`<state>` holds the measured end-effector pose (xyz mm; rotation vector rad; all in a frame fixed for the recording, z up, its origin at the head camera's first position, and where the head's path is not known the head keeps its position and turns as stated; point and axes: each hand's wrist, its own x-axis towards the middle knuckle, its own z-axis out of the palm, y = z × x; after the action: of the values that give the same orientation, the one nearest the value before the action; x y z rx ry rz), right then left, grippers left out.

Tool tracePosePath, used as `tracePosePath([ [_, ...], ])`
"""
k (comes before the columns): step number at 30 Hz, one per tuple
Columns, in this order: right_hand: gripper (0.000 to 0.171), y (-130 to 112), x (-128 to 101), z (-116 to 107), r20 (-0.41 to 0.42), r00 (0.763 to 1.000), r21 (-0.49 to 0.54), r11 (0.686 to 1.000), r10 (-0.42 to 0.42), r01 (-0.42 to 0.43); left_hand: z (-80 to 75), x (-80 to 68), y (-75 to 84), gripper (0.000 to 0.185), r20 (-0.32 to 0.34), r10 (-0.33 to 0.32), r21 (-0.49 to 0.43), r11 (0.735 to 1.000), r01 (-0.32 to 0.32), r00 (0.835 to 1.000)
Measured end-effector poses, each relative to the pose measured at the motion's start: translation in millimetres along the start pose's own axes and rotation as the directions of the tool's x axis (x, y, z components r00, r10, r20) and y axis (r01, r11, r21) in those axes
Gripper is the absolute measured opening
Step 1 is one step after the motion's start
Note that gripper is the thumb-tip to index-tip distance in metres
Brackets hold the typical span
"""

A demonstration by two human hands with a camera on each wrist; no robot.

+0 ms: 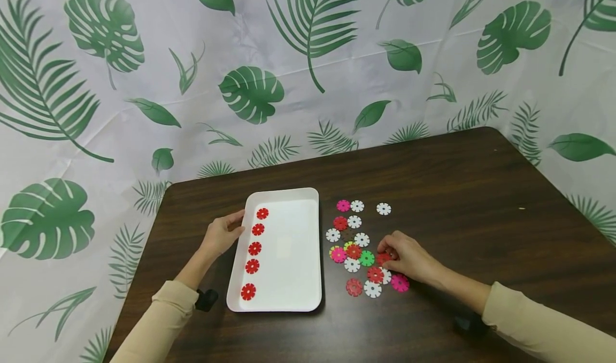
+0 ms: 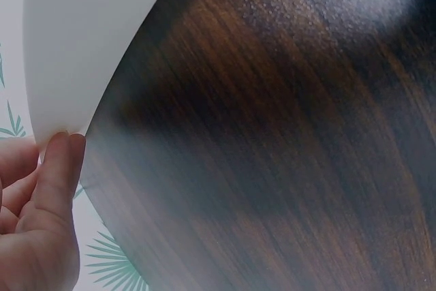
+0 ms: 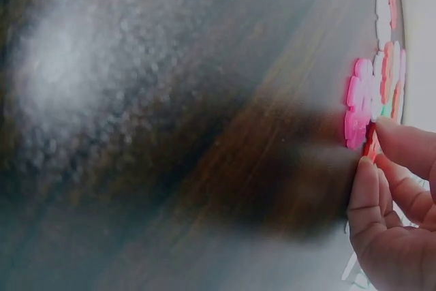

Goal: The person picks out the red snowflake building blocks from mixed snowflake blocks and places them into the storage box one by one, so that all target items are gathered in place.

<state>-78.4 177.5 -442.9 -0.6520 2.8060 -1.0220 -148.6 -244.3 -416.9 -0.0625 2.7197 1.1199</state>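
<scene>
My left hand (image 1: 221, 236) is at the left side of a white tray (image 1: 293, 218), thumb and fingertips holding its rim. Inside the tray, several red notched discs stand in a column along the left side, the nearest disc (image 1: 248, 292) at the front corner. To the right of the tray, my right hand (image 1: 409, 257) pinches a red notched disc (image 1: 383, 258) between thumb and fingers, at the right edge of a loose group of discs. In the right wrist view that disc (image 3: 370, 146) is mostly hidden by the fingertips, close to a pink disc (image 3: 357, 103).
White, red, pink, yellow, brown and green discs lie right of the tray, some overlapping, among them a green disc (image 1: 367, 258) and a white disc (image 1: 383, 209) set apart at the back. A leaf-patterned cloth (image 1: 298, 112) hangs behind the dark wooden table (image 1: 462, 192).
</scene>
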Motion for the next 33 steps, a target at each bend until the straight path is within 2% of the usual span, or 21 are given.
tracePosePath([
  [9,0.028,1.3,0.0,-3.2,0.050,0.999,0.013,1.000,0.005,-0.006,-1.7,0.0,-0.3,0.048,0.008,0.008,0.000,1.000,-0.008,1.000],
  [17,0.027,5.1,3.1,-9.4,0.095,0.995,0.020,0.999,-0.032,0.031,-1.3,-1.2,0.4,0.048,0.009,0.000,-0.005,1.000,0.000,1.000],
  [29,0.025,5.4,4.4,-8.0,0.081,0.996,-0.024,0.999,-0.028,0.030,-1.1,-0.7,-0.7,0.049,0.013,-0.009,-0.022,1.000,0.009,1.000],
  [33,0.026,6.4,4.4,-7.6,0.066,0.996,-0.028,0.998,-0.061,0.063,-0.4,-0.1,-1.4,0.048,0.000,0.006,-0.016,1.000,-0.006,1.000],
])
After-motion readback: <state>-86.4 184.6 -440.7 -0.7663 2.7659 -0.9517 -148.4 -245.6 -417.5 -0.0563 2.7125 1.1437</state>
